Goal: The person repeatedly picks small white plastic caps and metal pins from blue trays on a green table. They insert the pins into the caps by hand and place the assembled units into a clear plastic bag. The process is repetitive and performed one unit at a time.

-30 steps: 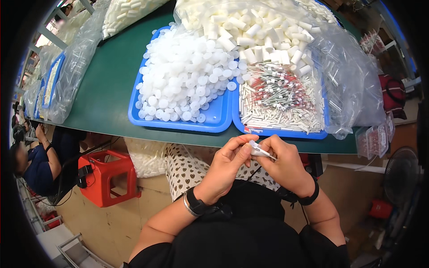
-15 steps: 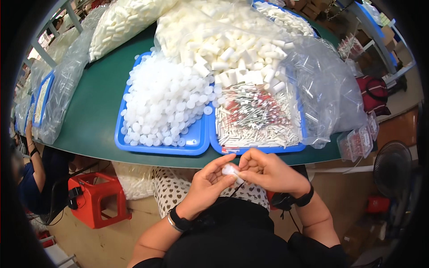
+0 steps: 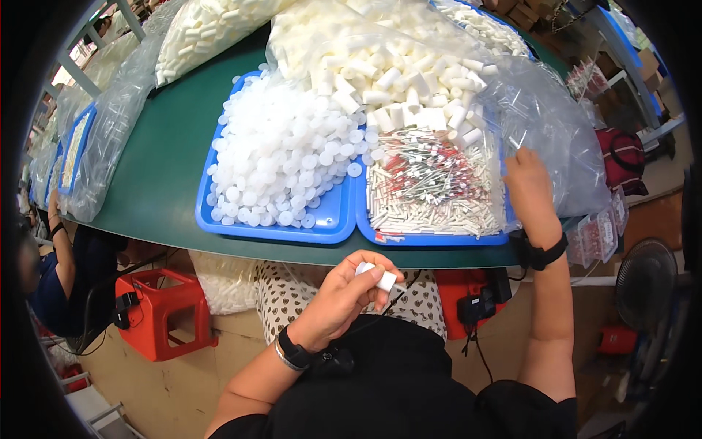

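Observation:
My left hand [image 3: 352, 293], low in front of the table edge, is closed around a short white cylinder [image 3: 386, 280]. A pale rounded end [image 3: 363, 269] of it shows between the thumb and fingers. My right hand [image 3: 528, 186] is stretched out past the right blue tray [image 3: 439, 241], over a clear plastic bag [image 3: 567, 157]. Its fingers are closed, and a small white piece [image 3: 517, 140] shows at the fingertips. The right tray holds thin white sticks [image 3: 409, 216] and a heap of pins with red and dark parts [image 3: 431, 168].
Translucent white discs [image 3: 285, 146] fill the left blue tray [image 3: 322, 233]. A large clear bag of white cylinders [image 3: 387, 66] lies behind both trays on the green table [image 3: 157, 168]. Below stand a red stool [image 3: 157, 311] and, at right, a fan [image 3: 647, 271]. A co-worker's arm [image 3: 64, 256] is far left.
My right hand has left my left hand and moved up and right to the clear bag. My left hand still holds the white cylinder. The whole view has shifted slightly.

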A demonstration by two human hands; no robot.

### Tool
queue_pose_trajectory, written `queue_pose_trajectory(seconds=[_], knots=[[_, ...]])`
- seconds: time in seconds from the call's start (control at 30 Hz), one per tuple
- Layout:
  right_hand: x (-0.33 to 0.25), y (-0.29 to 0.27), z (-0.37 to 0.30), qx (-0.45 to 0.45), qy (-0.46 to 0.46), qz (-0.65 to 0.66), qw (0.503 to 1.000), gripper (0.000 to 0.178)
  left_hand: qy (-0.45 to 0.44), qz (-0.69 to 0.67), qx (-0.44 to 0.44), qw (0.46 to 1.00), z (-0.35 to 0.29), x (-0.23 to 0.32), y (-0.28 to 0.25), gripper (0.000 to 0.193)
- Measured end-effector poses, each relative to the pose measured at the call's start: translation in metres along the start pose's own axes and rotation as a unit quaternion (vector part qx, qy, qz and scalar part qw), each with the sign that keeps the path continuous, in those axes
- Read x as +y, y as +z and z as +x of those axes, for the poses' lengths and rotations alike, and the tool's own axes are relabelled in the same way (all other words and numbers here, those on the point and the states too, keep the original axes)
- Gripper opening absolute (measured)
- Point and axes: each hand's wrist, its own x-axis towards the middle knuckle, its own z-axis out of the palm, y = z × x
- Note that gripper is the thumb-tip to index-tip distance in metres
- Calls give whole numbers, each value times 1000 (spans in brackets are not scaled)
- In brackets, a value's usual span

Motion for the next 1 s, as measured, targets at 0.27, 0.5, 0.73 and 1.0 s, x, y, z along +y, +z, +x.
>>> queue_pose_trajectory(seconds=[0.27,0.5,0.73,1.0], knots=[[-106,-76,-26,-41,19,487,872,24,50,-42,41,997,7,5,4,23],[-164,-61,-46,-111,80,605,784,26,108,-52,34,992,6,-7,2,17],[-183,-43,-57,-170,206,795,545,25,198,51,106,973,5,-20,3,13],[-187,-28,-69,-71,98,697,706,23,273,306,58,910,2,-32,-8,24]])
